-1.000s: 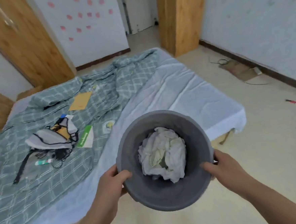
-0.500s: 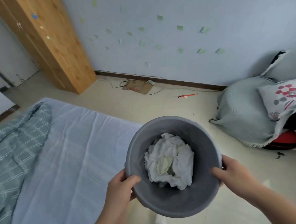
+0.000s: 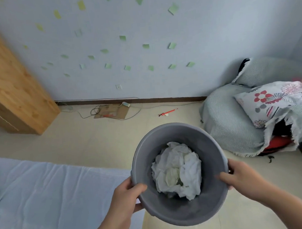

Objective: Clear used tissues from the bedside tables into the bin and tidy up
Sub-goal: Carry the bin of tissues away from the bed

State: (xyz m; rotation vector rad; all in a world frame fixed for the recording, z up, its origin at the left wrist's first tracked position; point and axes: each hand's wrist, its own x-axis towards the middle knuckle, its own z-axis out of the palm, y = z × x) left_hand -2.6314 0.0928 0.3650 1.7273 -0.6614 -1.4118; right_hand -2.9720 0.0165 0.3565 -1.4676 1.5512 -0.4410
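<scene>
Both hands carry the grey bin point(image 3: 183, 210) off the floor, approx centre-bottom of view. The left hand point(image 3: 126, 196) clamps the rim at its 9 o'clock, thumb hooked inside, and the right hand point(image 3: 240, 177) does likewise at 3 o'clock, thumb over the lip and fingers wrapped outside. A wad of crumpled white tissues point(image 3: 177, 173) sits in the bottom of the bin, so collection looks well along — probably done, tho no bedside table is in view to confirm. The bed point(image 3: 45, 202) w/ a pale sheet lies at 8 o'clock from the bin. A pile of bedding and a floral pillow point(image 3: 270, 98) sits on the floor at 2 o'clock, and cardboard w/ cables point(image 3: 112, 113) at 11 o'clock by the wall. What's left, I'd judge: set the bin down somewhere sensible, then tidy the loose stuff — can't tell how much remains elsewhere.
</scene>
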